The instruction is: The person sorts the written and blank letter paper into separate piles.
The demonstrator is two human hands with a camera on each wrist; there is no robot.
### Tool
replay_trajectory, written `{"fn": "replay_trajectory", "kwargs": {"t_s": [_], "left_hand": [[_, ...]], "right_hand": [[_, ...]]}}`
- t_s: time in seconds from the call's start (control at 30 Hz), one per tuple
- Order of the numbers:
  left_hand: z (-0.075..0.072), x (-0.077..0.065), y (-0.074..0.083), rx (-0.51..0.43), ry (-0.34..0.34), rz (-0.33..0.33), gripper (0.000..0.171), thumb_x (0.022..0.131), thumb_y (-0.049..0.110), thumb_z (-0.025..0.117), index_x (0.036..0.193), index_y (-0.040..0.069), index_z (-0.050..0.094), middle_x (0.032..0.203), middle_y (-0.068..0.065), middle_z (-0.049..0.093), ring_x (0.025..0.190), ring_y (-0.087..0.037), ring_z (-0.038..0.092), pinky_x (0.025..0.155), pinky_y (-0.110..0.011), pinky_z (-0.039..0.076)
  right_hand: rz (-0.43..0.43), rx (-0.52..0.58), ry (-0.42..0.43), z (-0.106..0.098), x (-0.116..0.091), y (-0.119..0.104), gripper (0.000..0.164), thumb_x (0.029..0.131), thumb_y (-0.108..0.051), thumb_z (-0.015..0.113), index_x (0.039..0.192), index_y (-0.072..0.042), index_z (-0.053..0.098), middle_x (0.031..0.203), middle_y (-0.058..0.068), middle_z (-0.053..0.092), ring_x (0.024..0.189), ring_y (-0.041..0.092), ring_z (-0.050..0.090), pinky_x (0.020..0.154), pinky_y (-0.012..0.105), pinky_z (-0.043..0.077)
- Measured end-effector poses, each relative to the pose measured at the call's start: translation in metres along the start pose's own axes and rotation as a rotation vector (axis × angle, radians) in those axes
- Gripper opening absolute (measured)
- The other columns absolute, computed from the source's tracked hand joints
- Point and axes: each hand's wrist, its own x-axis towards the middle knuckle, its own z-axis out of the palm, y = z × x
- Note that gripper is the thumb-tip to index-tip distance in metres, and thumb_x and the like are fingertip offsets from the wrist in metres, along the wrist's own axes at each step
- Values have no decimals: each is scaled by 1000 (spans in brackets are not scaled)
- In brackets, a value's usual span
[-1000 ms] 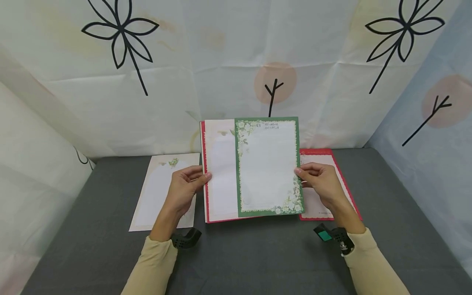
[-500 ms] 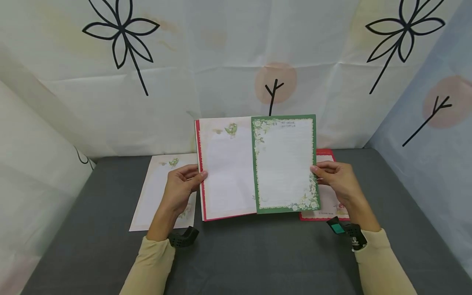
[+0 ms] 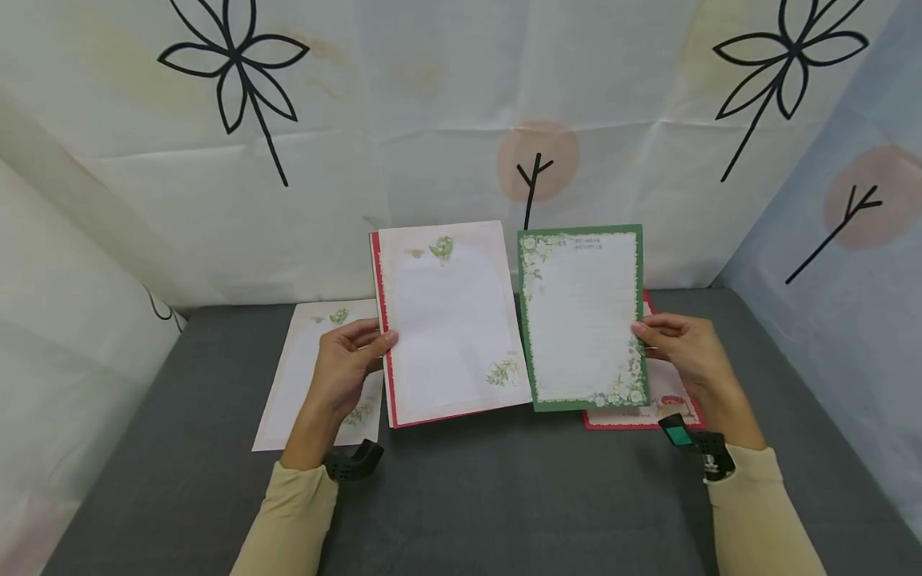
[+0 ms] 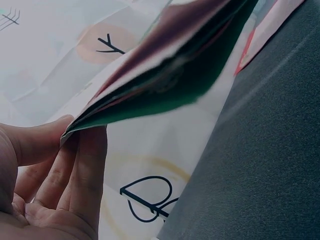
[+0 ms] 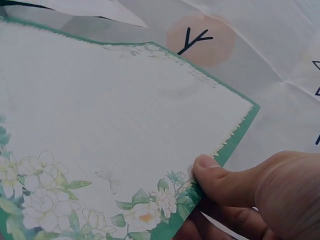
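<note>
My left hand (image 3: 344,364) pinches the left edge of a small stack of decorated letter paper (image 3: 454,320), thumb in front and fingers behind. A cream sheet with green leaf prints lies on top, and a red edge shows behind it. In the left wrist view the stack (image 4: 165,70) fans apart into several layers, green ones included. My right hand (image 3: 680,352) pinches the right edge of a green-bordered sheet (image 3: 579,320) with white flowers, held up beside the stack. The right wrist view shows the thumb on the border of this sheet (image 5: 110,115).
On the dark grey table (image 3: 461,504), a cream sheet (image 3: 288,392) lies at the left, partly behind the left hand. A red-bordered sheet (image 3: 612,418) lies at the right, mostly covered by the green one. A printed white cloth (image 3: 432,96) hangs behind the table.
My right hand has moved right with the green-bordered sheet, drawing it off the front of the stack. The cream sheet's face is uncovered. My left hand has shifted slightly left with the stack.
</note>
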Motion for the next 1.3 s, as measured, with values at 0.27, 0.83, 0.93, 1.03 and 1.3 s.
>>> {"fn": "replay_trajectory", "kwargs": {"t_s": [0.27, 0.83, 0.93, 1.03, 1.3], "left_hand": [[-1, 1, 0, 2, 7, -2, 39, 94, -6, 67, 130, -18, 56, 94, 3, 77, 83, -14, 74, 74, -32, 61], [-1, 1, -1, 0, -4, -7, 40, 95, -6, 67, 131, -17, 55, 95, 3, 77, 84, -13, 74, 75, -32, 61], [-1, 1, -1, 5, -3, -9, 40, 95, -6, 67, 131, -17, 55, 94, 3, 76, 83, -13, 74, 74, -32, 61], [-1, 1, -1, 7, -2, -9, 40, 95, -5, 67, 131, -17, 56, 94, 3, 76, 83, -13, 74, 74, -31, 61], [-1, 1, -2, 22, 2, -6, 39, 95, -5, 67, 131, -17, 56, 94, 3, 76, 84, -13, 74, 75, -32, 61]], "right_hand": [[46, -95, 31, -8, 2, 11, 42, 100, -17, 68, 119, 20, 61, 84, -20, 70, 76, 1, 67, 69, 21, 58], [170, -238, 13, -36, 1, 32, 56, 99, -32, 68, 129, 15, 59, 88, -20, 65, 77, -2, 66, 69, 23, 57], [184, -229, 13, -40, 1, 33, 56, 99, -32, 69, 128, 15, 60, 87, -21, 64, 77, -2, 66, 69, 22, 57], [198, -231, 7, -43, -1, 35, 57, 99, -34, 69, 128, 14, 59, 87, -23, 63, 77, -3, 65, 70, 20, 57], [212, -230, 15, -48, -3, 40, 61, 98, -37, 69, 130, 14, 59, 87, -24, 63, 78, -3, 65, 69, 19, 56]]}}
